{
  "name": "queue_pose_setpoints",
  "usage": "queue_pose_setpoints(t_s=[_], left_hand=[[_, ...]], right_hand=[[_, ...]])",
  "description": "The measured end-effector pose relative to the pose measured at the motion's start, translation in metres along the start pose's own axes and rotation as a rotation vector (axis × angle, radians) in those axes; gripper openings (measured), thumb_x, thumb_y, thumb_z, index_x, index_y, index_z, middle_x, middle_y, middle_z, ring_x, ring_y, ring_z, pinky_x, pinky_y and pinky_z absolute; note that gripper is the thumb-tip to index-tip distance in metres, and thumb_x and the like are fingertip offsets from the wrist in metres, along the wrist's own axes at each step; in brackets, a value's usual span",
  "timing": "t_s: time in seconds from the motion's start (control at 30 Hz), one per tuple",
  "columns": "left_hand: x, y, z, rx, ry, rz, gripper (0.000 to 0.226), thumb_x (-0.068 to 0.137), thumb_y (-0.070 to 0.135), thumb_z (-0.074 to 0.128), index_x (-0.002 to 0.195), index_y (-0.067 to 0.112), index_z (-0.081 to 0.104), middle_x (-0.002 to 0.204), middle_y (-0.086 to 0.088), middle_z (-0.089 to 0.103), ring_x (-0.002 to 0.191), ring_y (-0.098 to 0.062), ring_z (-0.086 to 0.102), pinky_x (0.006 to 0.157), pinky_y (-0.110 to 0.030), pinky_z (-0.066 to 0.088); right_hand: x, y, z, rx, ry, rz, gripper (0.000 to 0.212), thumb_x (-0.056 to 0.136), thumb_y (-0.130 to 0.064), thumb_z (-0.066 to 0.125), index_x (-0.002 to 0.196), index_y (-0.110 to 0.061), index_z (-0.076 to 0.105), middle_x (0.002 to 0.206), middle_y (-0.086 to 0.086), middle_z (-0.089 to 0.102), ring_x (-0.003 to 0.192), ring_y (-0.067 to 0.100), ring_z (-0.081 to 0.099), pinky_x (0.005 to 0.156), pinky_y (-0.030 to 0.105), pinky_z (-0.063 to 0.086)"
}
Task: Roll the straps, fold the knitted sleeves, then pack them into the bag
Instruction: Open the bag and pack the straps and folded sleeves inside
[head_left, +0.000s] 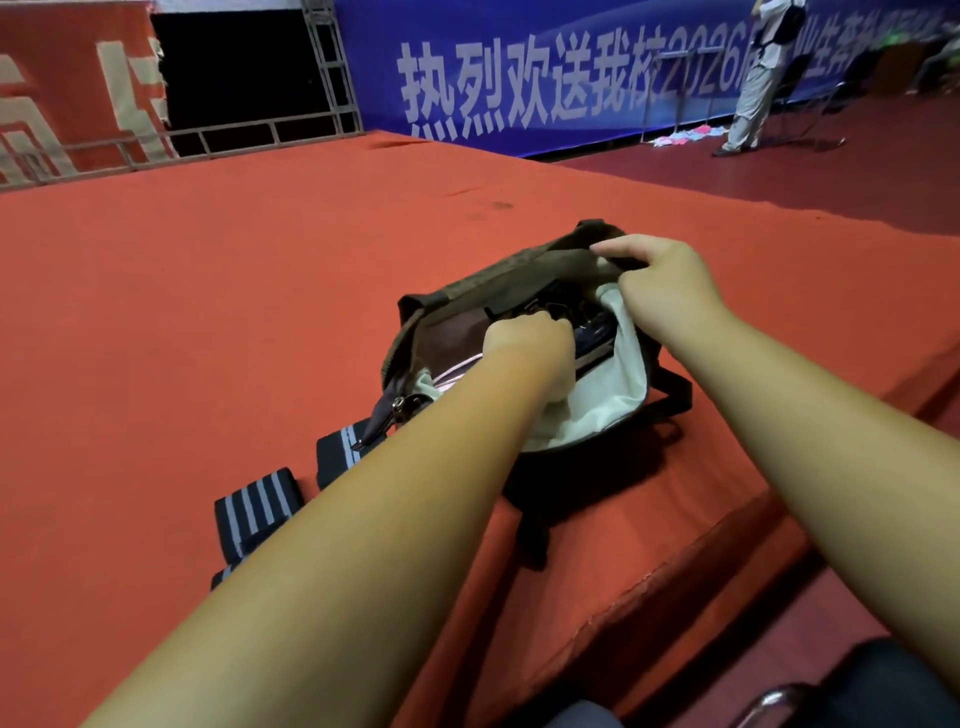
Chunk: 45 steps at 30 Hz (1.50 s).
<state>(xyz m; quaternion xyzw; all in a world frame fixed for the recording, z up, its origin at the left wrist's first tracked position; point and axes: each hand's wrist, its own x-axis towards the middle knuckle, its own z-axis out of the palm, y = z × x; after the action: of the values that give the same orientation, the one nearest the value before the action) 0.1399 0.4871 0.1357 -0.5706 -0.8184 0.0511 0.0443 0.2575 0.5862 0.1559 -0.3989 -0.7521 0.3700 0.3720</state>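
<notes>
The bag (467, 293), brown outside with a pale lining (597, 410), sits open on the red carpet (234, 312) close to the right edge of the raised platform, its dark straps trailing toward the near side. The right hand (660, 280) has the far rim pinched between thumb and curled fingers, lifting that side so the mouth gapes. The left hand (524, 338) is plunged into the opening, knuckles up and fingers bent down among dark contents; from here I cannot tell whether it is actually gripping anything, as the fingertips are buried. A metal zipper pull (400, 405) hangs at the bag's near left corner. Just left of the bag, on the carpet, lie two black bundles with grey stripes: the farther striped bundle (337, 452) nearly touching the zipper end, the nearer striped bundle (257, 506) a little apart from it, both partly hidden by the left forearm. Far off, a blue banner (519, 78) with white characters lines the wall, and a person (753, 88) stands beside it at the far right.
</notes>
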Motion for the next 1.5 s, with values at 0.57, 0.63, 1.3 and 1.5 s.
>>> queue_pose_setpoints(t_s=[0.57,0.63,1.3,1.5], left_hand=[[-0.215,-0.147,-0.006,-0.787,0.319,-0.357,0.02,0.095,0.023,0.061,0.087,0.021,0.08,0.086,-0.001,0.08,0.088,-0.023,0.075,0.078,-0.035,0.06],[-0.236,-0.167,0.011,-0.736,0.309,-0.463,0.021,0.097,0.019,0.059,0.101,0.021,0.08,0.104,-0.003,0.081,0.102,-0.024,0.073,0.081,-0.03,0.052],[-0.316,-0.17,0.146,-0.892,0.203,-0.812,0.061,0.093,0.053,0.073,0.124,0.004,0.053,0.127,-0.016,0.06,0.119,-0.039,0.062,0.099,-0.049,0.054],[-0.322,-0.163,0.156,-0.799,0.275,-0.804,0.069,0.091,0.058,0.073,0.132,0.007,0.051,0.131,-0.012,0.056,0.123,-0.036,0.058,0.103,-0.047,0.05]], right_hand=[[-0.186,-0.084,0.094,0.213,-0.138,0.037,0.025,0.094,-0.014,0.061,0.109,-0.026,0.077,0.107,-0.006,0.077,0.104,0.016,0.072,0.095,0.032,0.055],[-0.206,-0.083,0.116,0.181,-0.213,0.068,0.023,0.093,-0.016,0.063,0.11,-0.025,0.076,0.108,-0.003,0.077,0.106,0.019,0.072,0.095,0.034,0.057],[-0.25,-0.022,0.205,-0.304,-0.425,0.244,0.081,0.064,-0.071,0.07,0.125,-0.017,0.072,0.126,0.008,0.074,0.122,0.037,0.066,0.104,0.042,0.054],[-0.253,-0.035,0.192,-0.078,-0.579,0.296,0.046,0.068,-0.04,0.093,0.109,-0.024,0.08,0.109,-0.004,0.08,0.102,0.018,0.073,0.087,0.033,0.057]])
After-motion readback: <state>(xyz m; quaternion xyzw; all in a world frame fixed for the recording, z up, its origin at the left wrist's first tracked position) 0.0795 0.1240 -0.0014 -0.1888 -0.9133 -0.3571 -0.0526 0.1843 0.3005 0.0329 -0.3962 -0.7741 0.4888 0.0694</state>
